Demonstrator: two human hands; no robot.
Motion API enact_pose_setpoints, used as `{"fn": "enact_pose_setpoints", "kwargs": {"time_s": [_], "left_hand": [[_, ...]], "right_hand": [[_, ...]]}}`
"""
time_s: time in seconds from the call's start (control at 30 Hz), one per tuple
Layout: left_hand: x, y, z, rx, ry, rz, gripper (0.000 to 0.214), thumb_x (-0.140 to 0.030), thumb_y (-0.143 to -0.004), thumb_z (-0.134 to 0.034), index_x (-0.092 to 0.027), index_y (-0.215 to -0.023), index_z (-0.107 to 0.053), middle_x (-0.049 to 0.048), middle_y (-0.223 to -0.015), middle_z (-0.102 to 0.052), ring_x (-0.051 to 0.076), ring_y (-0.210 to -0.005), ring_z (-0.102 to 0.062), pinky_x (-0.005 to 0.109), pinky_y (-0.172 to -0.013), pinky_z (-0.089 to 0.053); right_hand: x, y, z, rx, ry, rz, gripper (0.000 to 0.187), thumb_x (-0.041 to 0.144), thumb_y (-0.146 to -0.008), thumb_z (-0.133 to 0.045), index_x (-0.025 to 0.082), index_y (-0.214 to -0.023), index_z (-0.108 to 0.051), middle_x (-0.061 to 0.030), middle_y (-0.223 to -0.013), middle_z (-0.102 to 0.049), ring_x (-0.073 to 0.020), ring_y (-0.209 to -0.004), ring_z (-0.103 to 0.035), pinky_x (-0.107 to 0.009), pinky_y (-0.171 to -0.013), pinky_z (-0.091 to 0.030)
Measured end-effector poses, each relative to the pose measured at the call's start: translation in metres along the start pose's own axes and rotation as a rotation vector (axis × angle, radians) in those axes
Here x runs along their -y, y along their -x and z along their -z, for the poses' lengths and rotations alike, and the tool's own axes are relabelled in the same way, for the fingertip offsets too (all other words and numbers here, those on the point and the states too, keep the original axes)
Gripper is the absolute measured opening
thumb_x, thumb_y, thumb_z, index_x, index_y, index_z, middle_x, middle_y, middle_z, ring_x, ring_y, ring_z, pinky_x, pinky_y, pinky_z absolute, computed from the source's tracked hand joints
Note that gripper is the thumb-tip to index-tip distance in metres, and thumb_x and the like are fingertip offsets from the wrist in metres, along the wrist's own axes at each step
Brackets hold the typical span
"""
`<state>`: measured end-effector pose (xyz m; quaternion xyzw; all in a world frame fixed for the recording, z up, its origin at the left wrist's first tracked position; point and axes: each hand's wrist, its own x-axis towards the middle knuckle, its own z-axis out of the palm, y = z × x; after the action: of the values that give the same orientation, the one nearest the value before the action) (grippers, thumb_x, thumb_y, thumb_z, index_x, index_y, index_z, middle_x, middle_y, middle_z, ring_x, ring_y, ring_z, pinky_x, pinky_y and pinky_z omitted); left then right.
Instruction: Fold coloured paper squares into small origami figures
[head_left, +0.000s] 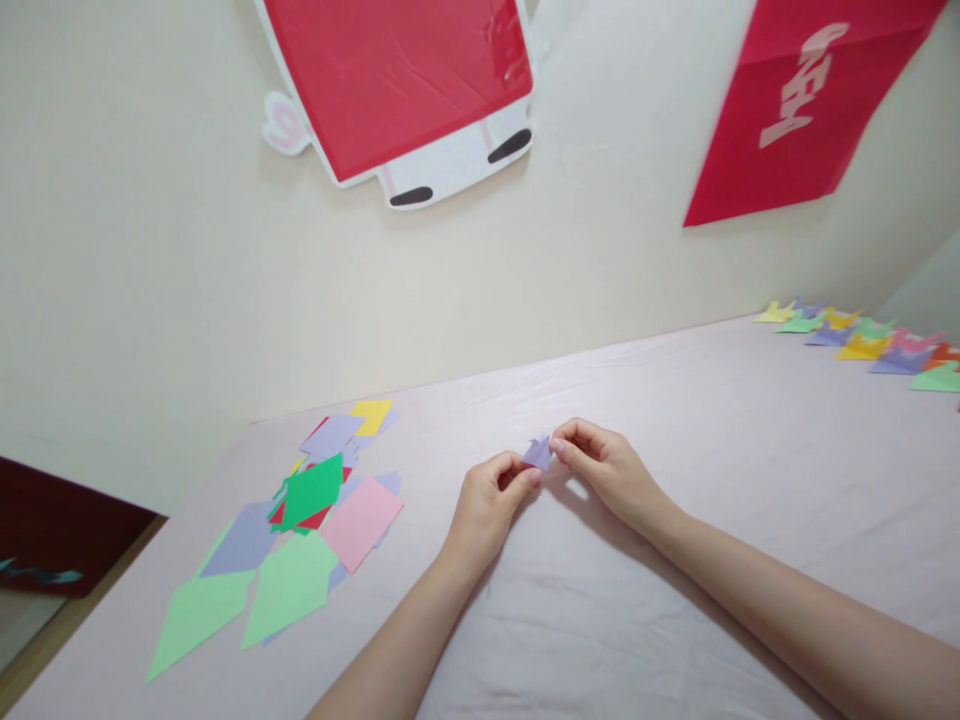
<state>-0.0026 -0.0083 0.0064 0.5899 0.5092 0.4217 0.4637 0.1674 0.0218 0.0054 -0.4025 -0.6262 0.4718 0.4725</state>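
A small folded piece of lavender paper point(536, 453) is held between my two hands, just above the pale cloth. My left hand point(489, 497) pinches its lower left side between thumb and fingers. The thumb and index finger of my right hand point(609, 468) close on its right edge. A small pointed flap stands up along the top of the fold. The fingers cover parts of the paper, so its full shape is hidden.
Loose coloured paper sheets, among them a green sheet point(313, 492) and a pink sheet point(361, 524), lie overlapping at the left. Several folded paper figures point(862, 346) stand in rows at the far right. A wall point(450, 290) rises behind the cloth-covered surface point(637, 640).
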Motion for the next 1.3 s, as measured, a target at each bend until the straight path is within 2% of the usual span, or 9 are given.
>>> {"fn": "enact_pose_setpoints", "kwargs": {"time_s": [0.2,0.4,0.67,0.93,1.13,1.3], "left_hand": [[0.0011,-0.0009,0.0011,0.007,-0.023,-0.047,0.02,-0.033,-0.084,-0.06,-0.014,-0.079,-0.067,-0.0002,-0.073,-0.063,0.015,-0.07,-0.053,0.024,-0.065,-0.038],[0.0037,-0.0016,0.0021,0.041,-0.004,-0.086,0.017,-0.03,-0.085,-0.06,-0.016,-0.084,-0.069,0.0004,-0.079,-0.065,0.016,-0.076,-0.054,0.024,-0.071,-0.039],[0.0044,-0.0034,0.0065,0.077,0.005,-0.109,0.012,-0.027,-0.082,-0.064,-0.018,-0.08,-0.071,-0.0007,-0.078,-0.063,0.015,-0.076,-0.052,0.024,-0.071,-0.037],[0.0034,-0.0023,0.0077,0.098,-0.014,-0.116,0.014,-0.03,-0.082,-0.064,-0.018,-0.078,-0.071,0.0012,-0.08,-0.064,0.017,-0.079,-0.055,0.025,-0.075,-0.04],[0.0022,-0.0029,0.0076,0.093,-0.033,-0.096,0.018,-0.029,-0.083,-0.058,-0.017,-0.072,-0.067,0.0007,-0.075,-0.063,0.016,-0.074,-0.054,0.024,-0.07,-0.04],[-0.0013,-0.0031,0.0076,0.105,-0.051,-0.104,0.016,-0.024,-0.083,-0.053,-0.017,-0.079,-0.067,0.0005,-0.077,-0.064,0.017,-0.077,-0.055,0.024,-0.073,-0.041]], "right_hand": [[0.0019,0.0037,-0.0023,0.045,0.088,0.074,0.014,0.032,-0.086,-0.057,0.019,-0.082,-0.061,0.0001,-0.076,-0.06,-0.0151,-0.073,-0.055,-0.027,-0.069,-0.043],[0.0074,0.0035,-0.0022,0.121,0.033,0.051,0.018,0.033,-0.087,-0.053,0.018,-0.082,-0.063,-0.0016,-0.078,-0.063,-0.0168,-0.077,-0.058,-0.028,-0.074,-0.045],[0.0073,0.0025,0.0008,0.146,-0.009,0.021,0.023,0.036,-0.085,-0.053,0.018,-0.074,-0.061,-0.0002,-0.07,-0.058,-0.0157,-0.07,-0.053,-0.027,-0.07,-0.042],[0.0064,0.0019,0.0016,0.147,-0.084,-0.029,0.037,0.05,-0.086,-0.056,0.018,-0.069,-0.062,0.0007,-0.064,-0.055,-0.0146,-0.065,-0.05,-0.026,-0.064,-0.041],[0.004,0.0036,-0.0023,0.193,-0.097,0.004,0.024,0.043,-0.084,-0.063,0.019,-0.08,-0.065,-0.0025,-0.078,-0.066,-0.018,-0.077,-0.06,-0.029,-0.073,-0.047],[0.0055,0.0049,-0.0044,0.107,0.178,0.168,0.01,0.025,-0.086,-0.061,0.019,-0.081,-0.067,-0.0013,-0.076,-0.062,-0.0159,-0.072,-0.056,-0.027,-0.067,-0.043]]}}
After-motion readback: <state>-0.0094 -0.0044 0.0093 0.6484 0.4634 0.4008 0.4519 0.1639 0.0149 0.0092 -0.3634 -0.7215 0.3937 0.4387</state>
